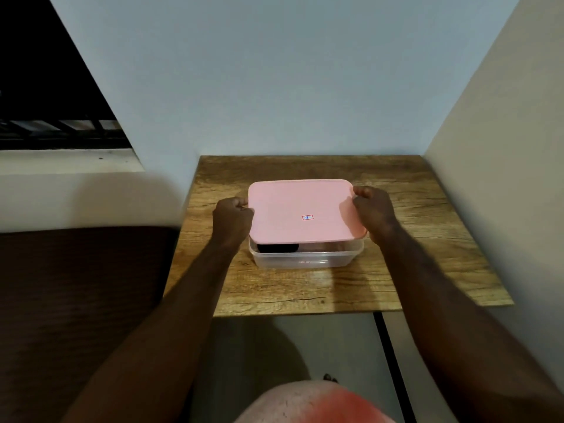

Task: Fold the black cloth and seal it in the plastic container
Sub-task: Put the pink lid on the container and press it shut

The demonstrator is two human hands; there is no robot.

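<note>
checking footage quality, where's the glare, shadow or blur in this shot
Head view: soft glare on the table in front of the container; the pink lid is evenly lit, shadowed beside the right hand; the window edge at left is smeared; walls splay from wide-angle distortion.

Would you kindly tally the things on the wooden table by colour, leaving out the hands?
Pink: 1, the lid
Clear: 1, the plastic container
Black: 1, the cloth inside it
Total: 3
</note>
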